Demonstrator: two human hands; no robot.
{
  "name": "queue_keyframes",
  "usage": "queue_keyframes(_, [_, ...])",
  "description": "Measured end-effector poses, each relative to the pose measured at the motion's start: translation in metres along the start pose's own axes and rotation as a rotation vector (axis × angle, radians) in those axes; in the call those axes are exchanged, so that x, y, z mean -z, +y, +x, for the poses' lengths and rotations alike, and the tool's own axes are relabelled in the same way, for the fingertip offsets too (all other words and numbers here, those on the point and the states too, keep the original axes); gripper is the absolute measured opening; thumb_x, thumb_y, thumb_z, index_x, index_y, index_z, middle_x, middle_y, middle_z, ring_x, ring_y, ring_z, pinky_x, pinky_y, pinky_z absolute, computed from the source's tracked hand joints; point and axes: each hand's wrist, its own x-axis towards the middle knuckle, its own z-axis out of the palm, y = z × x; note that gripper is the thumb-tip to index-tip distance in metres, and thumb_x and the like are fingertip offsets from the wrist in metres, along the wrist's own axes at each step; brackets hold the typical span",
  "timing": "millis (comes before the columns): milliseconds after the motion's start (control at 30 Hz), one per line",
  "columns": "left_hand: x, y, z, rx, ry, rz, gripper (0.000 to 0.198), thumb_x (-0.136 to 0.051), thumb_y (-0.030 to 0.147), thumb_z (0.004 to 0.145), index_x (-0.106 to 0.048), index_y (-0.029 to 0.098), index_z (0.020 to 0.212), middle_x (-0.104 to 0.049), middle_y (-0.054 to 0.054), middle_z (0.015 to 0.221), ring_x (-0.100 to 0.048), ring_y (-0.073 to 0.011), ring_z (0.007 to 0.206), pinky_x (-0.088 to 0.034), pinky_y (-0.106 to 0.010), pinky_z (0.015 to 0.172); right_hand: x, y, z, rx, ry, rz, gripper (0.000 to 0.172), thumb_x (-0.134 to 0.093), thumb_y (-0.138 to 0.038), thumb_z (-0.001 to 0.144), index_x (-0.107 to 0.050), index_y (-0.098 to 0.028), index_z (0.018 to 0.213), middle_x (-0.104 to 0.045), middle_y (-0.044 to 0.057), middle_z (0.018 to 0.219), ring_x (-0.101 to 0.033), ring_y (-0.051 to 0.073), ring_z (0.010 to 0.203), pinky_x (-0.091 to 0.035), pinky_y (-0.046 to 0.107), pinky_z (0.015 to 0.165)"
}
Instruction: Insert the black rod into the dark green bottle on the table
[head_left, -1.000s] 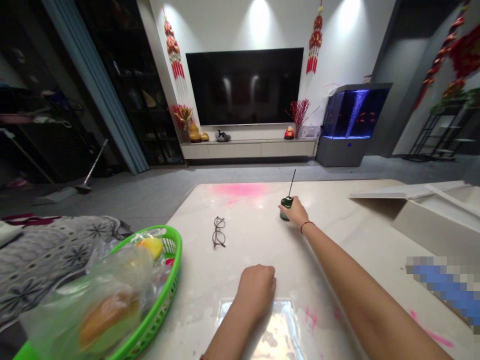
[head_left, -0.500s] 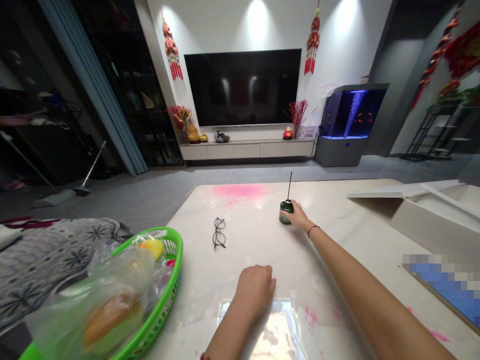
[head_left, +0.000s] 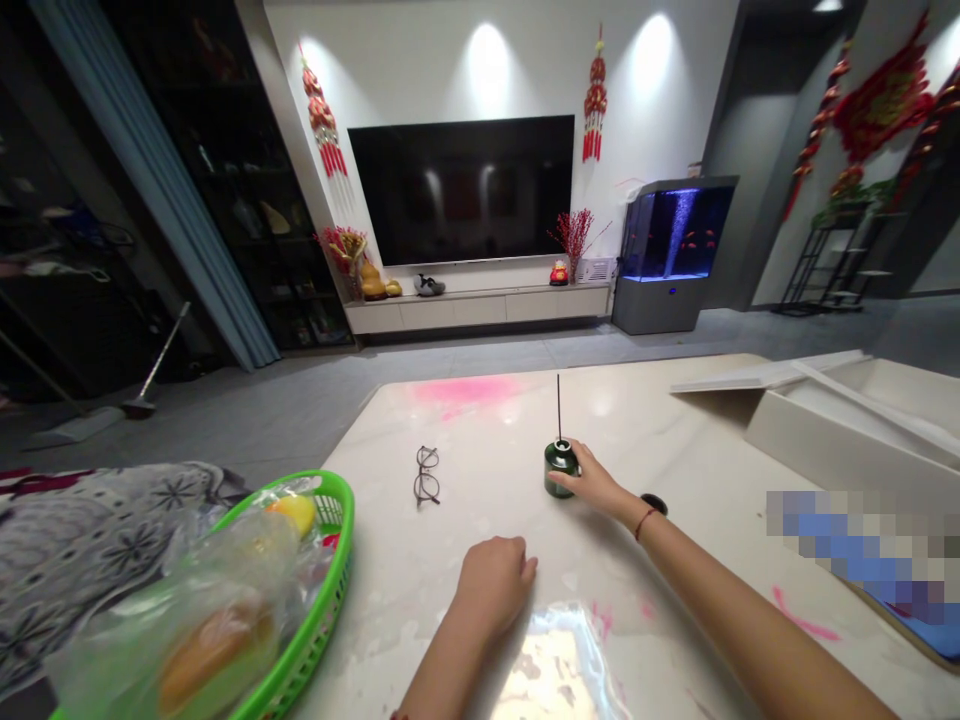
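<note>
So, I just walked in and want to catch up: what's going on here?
A person is at a pale table. Their right hand has its fingers on a small green bottle, with a thin black stick upright in it. Their left hand rests on the table, holding nothing. Glasses lie nearby, and a round black cap sits by the right wrist.

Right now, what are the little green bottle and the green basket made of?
The dark green bottle looks like glossy glass, maybe painted metal, because its surface shines. The bright green basket looks like shiny moulded plastic, with even colour and a holed rim.
</note>
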Motion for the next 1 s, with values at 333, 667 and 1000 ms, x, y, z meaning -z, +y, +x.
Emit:
queue_keyframes(333, [0.005, 0.004, -0.002, 0.004, -0.006, 0.025, 0.029, -0.036, 0.032, 0.083, -0.061, 0.018, 0.079, -0.066, -0.007, 0.078, -0.062, -0.0235, 0.078, -0.041, -0.031, 0.065, 0.004, -0.027, -0.021, -0.102, 0.044, 0.080, 0.064, -0.062, -0.036, 0.065, -0.041, -0.020, 0.123, -0.046, 0.010, 0.120, -0.046, 0.021, 0.113, -0.037, 0.035, 0.095])
queue_keyframes(667, [0.004, 0.008, -0.007, -0.010, -0.043, 0.025, 0.029, -0.035, 0.032, 0.083, -0.061, 0.019, 0.079, -0.067, -0.008, 0.080, -0.062, -0.0226, 0.078, -0.041, -0.031, 0.065, 0.031, -0.048, -0.006, 0.131, 0.111, -0.073, 0.013, -0.055, -0.025, 0.074, -0.066, -0.020, 0.076, -0.064, 0.006, 0.094, -0.057, 0.019, 0.092, -0.040, 0.035, 0.087])
queue_keyframes(1000, [0.004, 0.009, -0.010, -0.005, -0.063, 0.024, 0.030, -0.034, 0.033, 0.084, -0.060, 0.019, 0.080, -0.066, -0.008, 0.083, -0.061, -0.0215, 0.080, -0.041, -0.030, 0.067, 0.036, -0.065, -0.004, 0.063, 0.026, -0.352, 0.015, -0.053, -0.024, 0.078, -0.067, -0.019, 0.078, -0.062, 0.004, 0.083, -0.057, 0.014, 0.073, -0.042, 0.024, 0.068])
